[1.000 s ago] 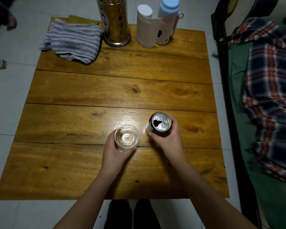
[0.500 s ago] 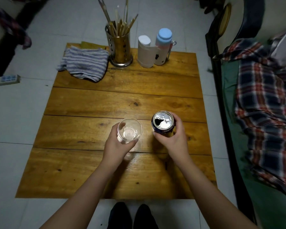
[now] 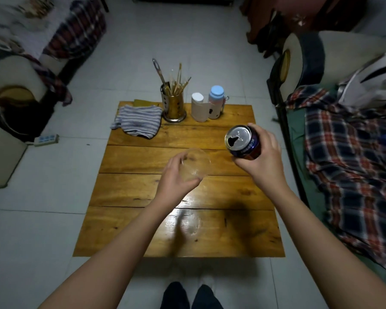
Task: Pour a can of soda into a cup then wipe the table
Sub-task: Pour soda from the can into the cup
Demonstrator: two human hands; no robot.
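Observation:
My left hand (image 3: 176, 177) grips a clear, empty plastic cup (image 3: 195, 164), lifted off the wooden table (image 3: 143, 197) and tilted, its mouth facing me. My right hand (image 3: 263, 163) holds a dark blue soda can (image 3: 242, 141) in the air to the right of the cup. The can's tab hole is open and its top leans toward the cup. A gap separates cup and can. At the table's far left corner lies a crumpled striped cloth (image 3: 138, 121).
A metal holder with chopsticks (image 3: 173, 103), a white container (image 3: 198, 109) and a blue-capped bottle (image 3: 216, 103) stand along the far edge. A bed with a plaid blanket (image 3: 352, 157) runs along the right. A power strip (image 3: 46, 139) lies on the floor, left.
Both hands have lifted the cup and the can off the table. The can now tilts toward the cup. The camera has risen and shows more of the room.

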